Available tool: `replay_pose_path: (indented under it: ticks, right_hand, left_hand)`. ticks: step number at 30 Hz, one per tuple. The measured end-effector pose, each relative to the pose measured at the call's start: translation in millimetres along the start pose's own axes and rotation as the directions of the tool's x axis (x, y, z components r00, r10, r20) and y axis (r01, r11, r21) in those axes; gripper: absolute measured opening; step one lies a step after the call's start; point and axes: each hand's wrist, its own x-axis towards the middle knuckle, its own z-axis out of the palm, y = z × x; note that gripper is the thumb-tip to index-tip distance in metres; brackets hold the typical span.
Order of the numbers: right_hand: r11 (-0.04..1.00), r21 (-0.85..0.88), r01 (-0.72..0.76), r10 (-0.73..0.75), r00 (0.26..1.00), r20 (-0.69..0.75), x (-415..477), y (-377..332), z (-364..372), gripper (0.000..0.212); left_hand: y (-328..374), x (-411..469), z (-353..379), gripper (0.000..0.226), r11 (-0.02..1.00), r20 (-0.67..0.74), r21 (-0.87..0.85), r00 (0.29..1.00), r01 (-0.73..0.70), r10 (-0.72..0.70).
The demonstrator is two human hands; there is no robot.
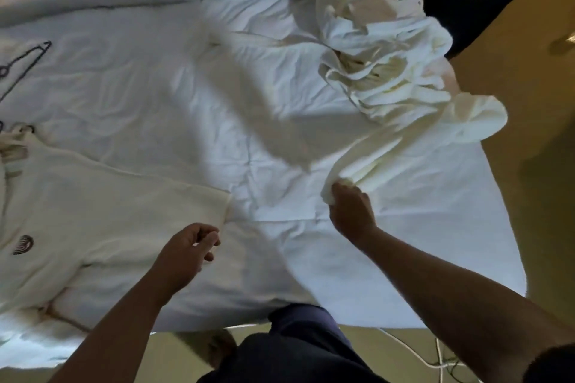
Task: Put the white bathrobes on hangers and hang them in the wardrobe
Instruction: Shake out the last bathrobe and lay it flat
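The right hand (351, 211) pinches a fold of the crumpled bathrobe (389, 71), which trails away beyond it across the bed (186, 102). The left hand (186, 249) hovers with its fingers loosely curled and holds nothing. Just to its left, a second bathrobe (109, 211) lies flat. A dark hanger (25, 64) rests farther off, beyond that robe.

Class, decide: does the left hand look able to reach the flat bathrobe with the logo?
Probably yes: the left hand hovers empty right beside the flat bathrobe, at its edge, and nothing lies between them.
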Motion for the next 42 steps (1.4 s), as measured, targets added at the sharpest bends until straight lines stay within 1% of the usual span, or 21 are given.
replay_pose_path:
  ticks: [1,3,4,5,7,9,12,14,16,19,22,24,27,29,31,33,34,36,39,40,42]
  right_hand:
    - [0.984,0.097,0.149,-0.147,0.989,-0.027,-17.6,-33.2,-2.0,0.017]
    - [0.886,0.197,0.420,-0.429,0.903,0.006,-59.3,-96.8,-2.0,0.007]
    - [0.844,0.219,0.489,-0.511,0.858,0.053,-78.1,-121.2,0.2,0.005]
    - [0.826,0.242,0.509,-0.542,0.835,0.093,-95.1,-145.2,2.0,0.005]
    - [0.835,0.297,0.464,-0.511,0.854,0.102,-114.6,-178.2,9.7,0.010]
    - [0.827,0.299,0.475,-0.512,0.858,0.053,-125.6,-208.7,11.0,0.014]
    - [0.799,0.281,0.532,-0.554,0.832,0.000,-137.7,-240.3,0.3,0.013]
    - [0.781,0.299,0.548,-0.567,0.823,-0.027,-148.4,-257.3,-10.6,0.015]
    - [0.754,0.307,0.581,-0.599,0.800,-0.044,-168.7,-289.1,-22.0,0.017]
    - [0.734,0.342,0.587,-0.606,0.793,-0.062,-184.1,-342.0,-37.7,0.019]
    - [0.682,0.390,0.619,-0.622,0.771,-0.135,-196.6,-422.7,-54.1,0.026]
    - [0.635,0.421,0.648,-0.621,0.752,-0.220,-203.6,-484.3,-67.8,0.025]
    - [0.532,0.449,0.718,-0.620,0.691,-0.371,-224.6,-572.7,-85.8,0.025]
    - [0.457,0.459,0.762,-0.652,0.638,-0.411,-241.1,-616.5,-92.6,0.027]
    - [0.384,0.442,0.811,-0.690,0.570,-0.446,-258.3,-650.8,-93.2,0.028]
    - [0.330,0.433,0.839,-0.721,0.520,-0.457,-271.0,-680.4,-86.5,0.030]
    - [0.325,0.435,0.840,-0.725,0.517,-0.455,-272.1,-685.4,-84.4,0.031]
    - [0.310,0.459,0.833,-0.764,0.505,-0.401,-275.5,-712.6,-71.9,0.032]
    - [0.362,0.537,0.762,-0.830,0.526,-0.186,-264.1,-737.2,-45.5,0.024]
    - [0.397,0.572,0.717,-0.837,0.539,-0.095,-258.3,-739.6,-33.2,0.030]
    - [0.466,0.625,0.627,-0.812,0.583,0.020,-248.1,-732.7,3.9,0.056]
  left_hand:
    - [-1.7,-2.2,-0.1,0.013,0.999,0.024,-0.035,0.999,0.039,-0.038]
    - [-5.0,-10.2,-2.5,0.028,0.979,0.087,-0.132,0.985,0.157,-0.146]
    - [-5.9,-14.0,-4.6,0.040,0.954,0.142,-0.186,0.967,0.236,-0.211]
    - [-8.5,-21.8,-10.0,0.052,0.926,0.208,-0.222,0.943,0.306,-0.261]
    - [-16.5,-38.2,-20.8,0.069,0.894,0.329,-0.232,0.896,0.384,-0.299]
    - [-31.8,-57.3,-37.8,0.062,0.877,0.370,-0.275,0.885,0.394,-0.282]
    - [-54.5,-76.1,-59.7,0.029,0.803,0.262,-0.513,0.946,0.303,-0.189]
    - [-62.3,-84.2,-73.0,0.023,0.735,0.176,-0.648,0.978,0.201,-0.112]
    - [-80.4,-102.3,-94.7,0.021,0.781,0.081,-0.620,0.996,0.077,-0.034]
    - [-110.6,-123.8,-114.9,0.019,0.926,0.066,-0.374,0.995,-0.046,0.076]
    - [-141.8,-151.8,-146.4,0.033,0.962,0.121,-0.228,0.976,-0.149,0.180]
    - [-146.9,-168.5,-177.3,0.061,0.947,0.091,-0.223,0.962,-0.232,0.257]
    - [-147.6,-195.7,-231.3,0.096,0.883,-0.112,-0.286,0.928,-0.373,0.356]
    - [-148.7,-205.5,-261.6,0.098,0.829,-0.265,-0.345,0.893,-0.441,0.364]
    - [-156.7,-218.7,-287.6,0.077,0.814,-0.403,-0.320,0.848,-0.484,0.346]
    - [-169.5,-232.4,-311.0,0.042,0.861,-0.532,-0.234,0.801,-0.451,0.275]
    - [-173.0,-236.6,-316.1,0.035,0.893,-0.584,-0.211,0.783,-0.399,0.212]
    - [-199.1,-243.7,-342.4,0.039,0.895,-0.667,-0.327,0.745,-0.304,0.009]
    - [-234.7,-242.6,-375.1,0.041,0.785,-0.657,-0.527,0.742,-0.326,-0.133]
    - [-243.8,-241.3,-385.4,0.033,0.731,-0.649,-0.587,0.743,-0.348,-0.167]
    - [-256.2,-239.0,-403.3,0.020,0.546,-0.586,-0.740,0.774,-0.392,-0.240]
